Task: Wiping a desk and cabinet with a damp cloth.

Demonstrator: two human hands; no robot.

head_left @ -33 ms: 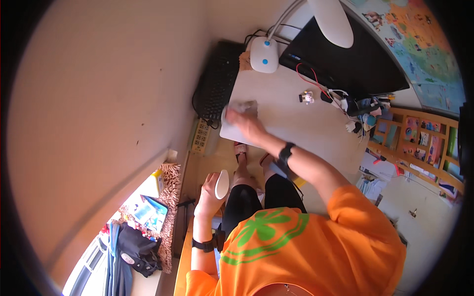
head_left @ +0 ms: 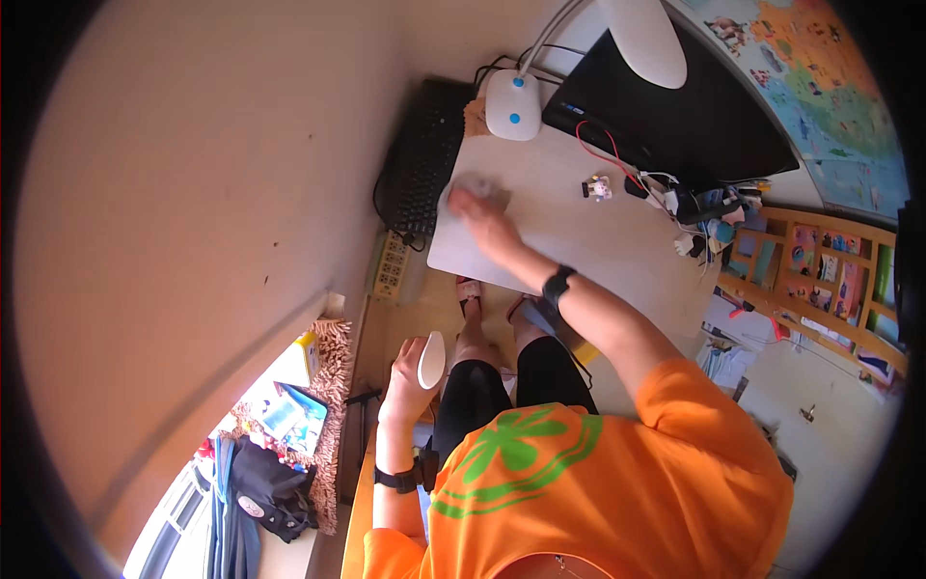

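Head view: two hands by a white bench (head_left: 579, 236).
Left hand (head_left: 405, 389): fingers curled round a white oval thing (head_left: 433, 360), nearer the body than the bench.
Right hand (head_left: 481, 220): blurry; can't tell if its fingers pinch.
Grey cloth (head_left: 490, 188): on the bench, at the right fingers.
Keyboard (head_left: 424, 169): just left of them.
Toy (head_left: 597, 187): right of them, well apart.

Text: none legible | monitor label (head_left: 573, 108): too small | wall map (head_left: 826, 92): unreadable
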